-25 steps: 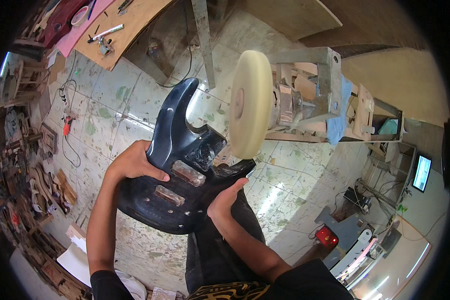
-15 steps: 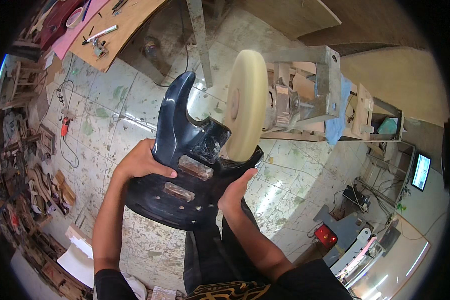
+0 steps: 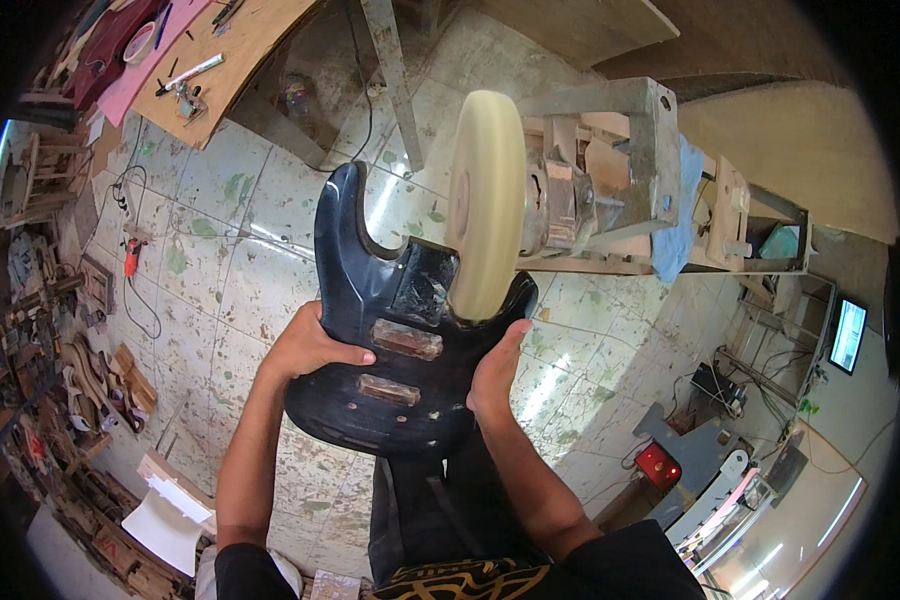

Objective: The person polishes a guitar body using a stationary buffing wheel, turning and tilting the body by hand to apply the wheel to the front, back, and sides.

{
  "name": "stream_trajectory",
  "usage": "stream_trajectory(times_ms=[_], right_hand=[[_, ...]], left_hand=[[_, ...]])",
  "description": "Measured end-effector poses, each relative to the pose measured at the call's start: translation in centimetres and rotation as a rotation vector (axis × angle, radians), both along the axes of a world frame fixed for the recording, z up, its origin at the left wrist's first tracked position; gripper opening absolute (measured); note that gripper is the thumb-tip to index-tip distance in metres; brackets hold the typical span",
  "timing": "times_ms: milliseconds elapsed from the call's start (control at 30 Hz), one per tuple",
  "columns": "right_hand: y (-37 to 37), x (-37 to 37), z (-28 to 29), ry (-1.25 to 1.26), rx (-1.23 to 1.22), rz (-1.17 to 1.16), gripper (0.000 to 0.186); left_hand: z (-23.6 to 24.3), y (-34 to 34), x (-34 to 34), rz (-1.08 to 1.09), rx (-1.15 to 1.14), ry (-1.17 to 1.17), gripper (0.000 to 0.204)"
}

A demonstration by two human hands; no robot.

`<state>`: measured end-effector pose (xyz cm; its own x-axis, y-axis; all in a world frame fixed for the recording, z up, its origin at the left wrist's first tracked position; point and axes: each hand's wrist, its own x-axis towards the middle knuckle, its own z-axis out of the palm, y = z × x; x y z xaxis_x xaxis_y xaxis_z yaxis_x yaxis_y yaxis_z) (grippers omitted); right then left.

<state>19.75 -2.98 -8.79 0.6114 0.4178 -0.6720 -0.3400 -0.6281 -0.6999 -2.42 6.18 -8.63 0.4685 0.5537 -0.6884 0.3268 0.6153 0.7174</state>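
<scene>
A glossy black electric guitar body [image 3: 342, 400] hangs between my hands, its long horn pointing away from me. My left hand [image 3: 315, 345] grips its left edge, thumb lying on the top face near the two taped pickup cavities. On the other side my right hand [image 3: 497, 372] clasps the right edge below the shorter horn, the fingers hidden underneath. A pale yellow buffing wheel [image 3: 488, 200], smooth and blurred as if spinning, meets the body in the cutaway between neck pocket and right horn. Whitish residue marks the neck pocket [image 3: 428, 285].
The wheel's motor [image 3: 562, 207] sits on a metal stand [image 3: 655, 160] with a blue cloth [image 3: 678, 210]. A wooden worktop [image 3: 195, 100] stands far left. An orange tool [image 3: 132, 257] with a cord lies on the tiled floor. Wood pieces crowd the left side.
The guitar body has turned slightly clockwise and shifted right, its long horn swinging left. Both hands have moved right with it, still gripping. The wheel remains in the cutaway.
</scene>
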Motion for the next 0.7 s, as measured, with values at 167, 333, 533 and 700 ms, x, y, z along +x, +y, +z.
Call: stream_trajectory(times_ms=[167,333,533,700], right_hand=[[-0.1,1.2,-0.2,0.043,0.026,0.040,0.089],[-0.1,1.7,-0.4,-0.035,0.008,0.063,0.089],[-0.8,3.1,-1.8,0.031,-0.004,0.108,0.089],[0.0,2.6,-1.0,-0.080,-0.009,0.096,0.089]], left_hand=[[-0.5,-0.8,0.6,-0.004,-0.026,0.012,0.055],[-0.7,-1.5,1.1,0.068,-0.051,-0.021,0.047],[-1.0,-2.2,1.4,0.080,-0.056,-0.030,0.047],[-1.1,-3.0,1.8,0.104,-0.087,-0.025,0.049]])
